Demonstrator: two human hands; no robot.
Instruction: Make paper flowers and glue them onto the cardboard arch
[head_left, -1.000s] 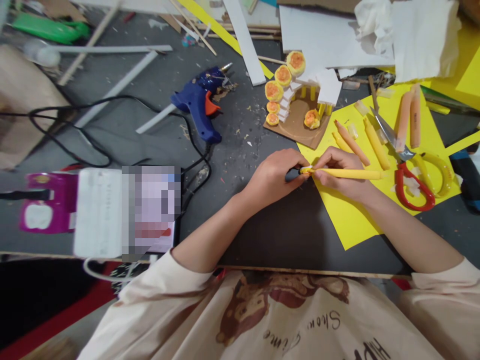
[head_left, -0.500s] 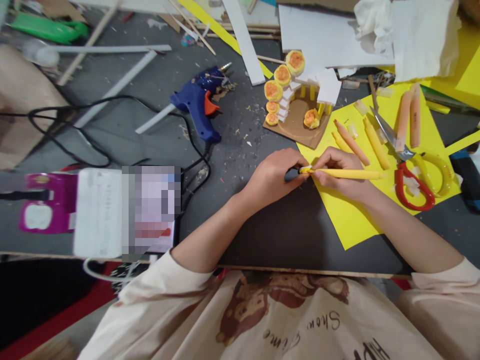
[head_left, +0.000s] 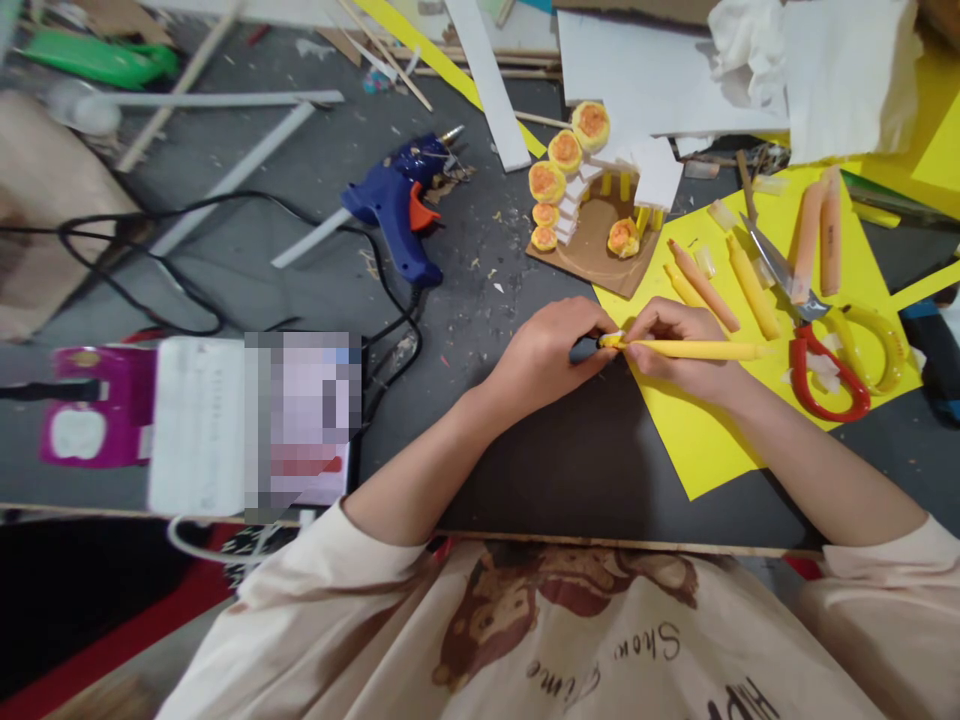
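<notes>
My right hand (head_left: 679, 340) is closed round a long rolled yellow paper tube (head_left: 712, 350) that lies across the yellow paper sheet (head_left: 697, 440). My left hand (head_left: 544, 355) is closed on a small dark tool (head_left: 581, 350) whose tip meets the tube's left end. Both hands rest on the dark table, just below a small cardboard model (head_left: 592, 225) with white steps and orange-yellow rolled flowers.
A blue hot glue gun (head_left: 401, 210) with a black cord lies to the upper left. Red-handled scissors (head_left: 814, 340) and several rolled paper tubes (head_left: 750, 285) lie on the yellow sheet at right. White foam strips (head_left: 487, 80) and sheets sit at the back. A phone (head_left: 300, 420) lies left.
</notes>
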